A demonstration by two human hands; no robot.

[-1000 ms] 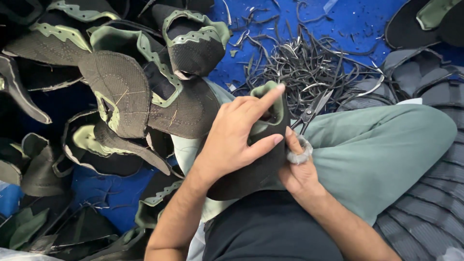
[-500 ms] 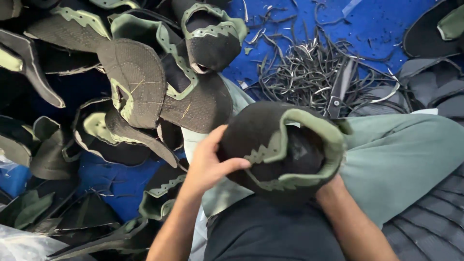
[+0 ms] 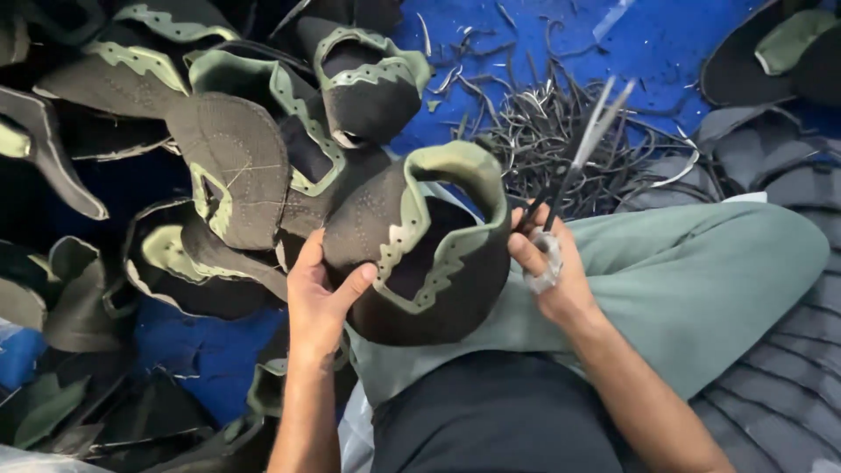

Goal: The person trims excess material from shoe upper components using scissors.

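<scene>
Shoe upper now turned opening-up over the lap, rim exposed. Left hand fingers clamped on its side; right hand fingers closed on scissors, blades apart, raised beside the rim. Trimmings pile behind.

No packages, labels, signs or screens visible in the head view. Only unmarked material in frame; nothing carries a tag, sticker or printed panel that can be made out.
</scene>
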